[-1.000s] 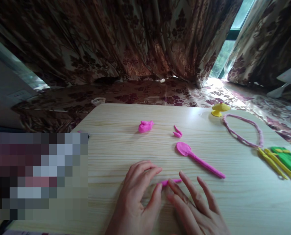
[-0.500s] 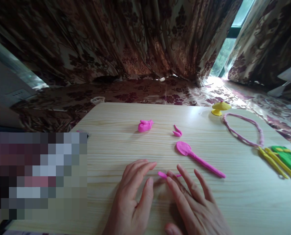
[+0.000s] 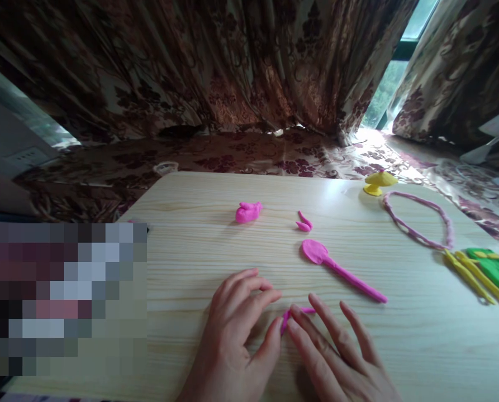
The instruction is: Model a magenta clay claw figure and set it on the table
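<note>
A thin strip of pink modelling clay (image 3: 308,310) lies on the table under the fingertips of my right hand (image 3: 341,352). That hand is spread palm-down, its index and middle fingertips against the strip, its thumb out of sight. My left hand (image 3: 236,329) curves beside it with thumb and fingers apart. Its thumb tip meets the strip's left end, which bends down toward me. Just beyond my hands lies a pink clay spoon shape (image 3: 341,271). Farther off are a small curved pink clay piece (image 3: 304,223) and a rounded pink clay lump (image 3: 248,212).
On the right of the wooden table (image 3: 190,223) stand a yellow clay mushroom-like shape (image 3: 379,181), a pale pink twisted loop (image 3: 419,240), yellow clay sticks (image 3: 469,276) and a green clay slab (image 3: 494,271). Patterned curtains (image 3: 215,67) hang behind. A blurred-out patch covers the left.
My left thumb drew back from the strip, then returned to its left end. The strip, straight before, now bends between my hands. Other clay pieces stay put.
</note>
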Demonstrator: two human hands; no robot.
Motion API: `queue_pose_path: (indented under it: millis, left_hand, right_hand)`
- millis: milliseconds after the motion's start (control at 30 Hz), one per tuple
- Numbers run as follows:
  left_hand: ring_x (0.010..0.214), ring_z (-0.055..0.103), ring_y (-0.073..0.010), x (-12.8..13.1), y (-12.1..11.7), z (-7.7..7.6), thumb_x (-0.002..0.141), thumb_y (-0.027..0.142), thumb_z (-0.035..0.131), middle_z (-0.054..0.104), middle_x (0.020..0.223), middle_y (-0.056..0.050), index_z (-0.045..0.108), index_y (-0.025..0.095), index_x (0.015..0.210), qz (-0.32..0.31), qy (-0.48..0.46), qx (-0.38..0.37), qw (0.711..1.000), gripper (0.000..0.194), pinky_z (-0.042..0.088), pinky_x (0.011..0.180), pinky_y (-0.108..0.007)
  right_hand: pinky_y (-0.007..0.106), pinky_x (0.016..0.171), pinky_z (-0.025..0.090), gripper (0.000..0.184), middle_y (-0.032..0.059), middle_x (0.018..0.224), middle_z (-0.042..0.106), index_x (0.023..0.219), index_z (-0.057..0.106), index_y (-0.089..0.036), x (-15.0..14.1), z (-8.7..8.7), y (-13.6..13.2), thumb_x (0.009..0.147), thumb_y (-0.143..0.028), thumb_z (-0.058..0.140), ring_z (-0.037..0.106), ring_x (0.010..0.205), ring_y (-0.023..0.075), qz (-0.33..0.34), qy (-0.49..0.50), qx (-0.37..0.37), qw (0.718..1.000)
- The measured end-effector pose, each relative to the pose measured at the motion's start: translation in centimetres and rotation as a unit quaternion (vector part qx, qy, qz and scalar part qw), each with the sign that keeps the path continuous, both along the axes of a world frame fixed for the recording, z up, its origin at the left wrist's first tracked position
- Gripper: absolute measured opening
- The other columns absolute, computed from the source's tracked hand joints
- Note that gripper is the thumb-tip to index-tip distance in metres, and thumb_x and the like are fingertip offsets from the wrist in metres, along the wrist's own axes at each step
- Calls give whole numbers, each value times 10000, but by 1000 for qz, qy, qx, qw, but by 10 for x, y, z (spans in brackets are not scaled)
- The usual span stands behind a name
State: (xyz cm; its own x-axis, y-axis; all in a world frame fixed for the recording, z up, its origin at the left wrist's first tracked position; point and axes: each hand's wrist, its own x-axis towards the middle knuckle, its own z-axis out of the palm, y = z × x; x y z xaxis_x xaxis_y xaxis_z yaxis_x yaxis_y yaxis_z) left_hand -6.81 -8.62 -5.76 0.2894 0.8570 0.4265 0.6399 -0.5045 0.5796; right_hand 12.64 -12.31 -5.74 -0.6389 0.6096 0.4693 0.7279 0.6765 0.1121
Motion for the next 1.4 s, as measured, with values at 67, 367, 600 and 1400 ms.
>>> queue_pose_path:
  millis: [67,367,600,1400]
  left_hand:
    - [1172,412,-219,1,0,1,744,94,580,544,1084,-51,563,232,1022,0,7,2,1000,310,370,1003,-420]
    - [1133,442,-226,4,-2,7,750,138,590,569,1009,-33,596,243,843,-27,61,-3,998,141,258,1042,-500]
    - [1118,456,-201,4,-5,11,761,104,563,577,965,-11,615,260,858,-55,52,-1,997,191,236,1058,-470]
    - [1118,448,-198,5,-3,7,753,72,570,580,984,-23,571,239,955,-62,40,-3,997,262,289,1041,-436]
  right_hand:
    - [433,1088,237,343,43,1224,594,1215,537,-207,2,0,-6,909,-318,429,414,1248,236,-16,17,-9,1000]
    - [410,1067,296,237,16,1203,610,1076,609,-257,23,8,-9,862,-320,529,455,1220,228,-3,3,-8,1000]
    - [455,1093,194,232,20,1282,545,907,627,-239,16,1,-7,811,-440,563,438,1228,278,6,-18,-17,1000]
    - [430,1086,189,152,17,1048,690,799,629,-201,1,-3,0,832,-303,522,427,1241,250,-20,105,-25,994]
